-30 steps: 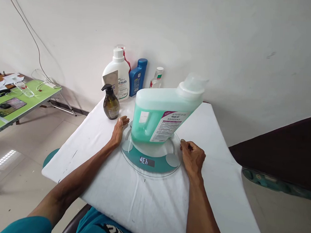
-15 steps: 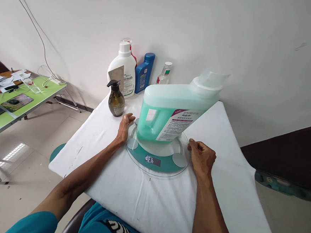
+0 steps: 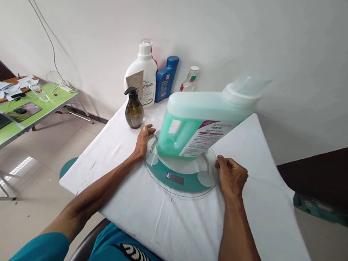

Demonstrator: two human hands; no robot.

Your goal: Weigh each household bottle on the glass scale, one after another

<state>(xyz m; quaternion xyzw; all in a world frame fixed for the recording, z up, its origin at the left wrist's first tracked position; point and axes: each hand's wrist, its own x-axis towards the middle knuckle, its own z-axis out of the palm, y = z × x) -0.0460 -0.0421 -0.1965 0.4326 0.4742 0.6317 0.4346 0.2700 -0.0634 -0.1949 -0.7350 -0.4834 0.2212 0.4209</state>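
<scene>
Head view: large translucent jug of green liquid [image 3: 202, 122] stands mid-frame on round glass scale [image 3: 180, 178]; left hand [image 3: 142, 141] flat, right hand [image 3: 232, 177] loosely curled, both empty beside its rim, unmoved since earlier; the display's reading has changed.

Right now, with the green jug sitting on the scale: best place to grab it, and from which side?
Probably the built-in handle loop on the green jug, at its left end, about. It faces the left hand, which lies flat beside the scale, so come in from the left. The body is wide and smooth, the capped spout is at the far right, and the right hand rests curled by the rim.
</scene>
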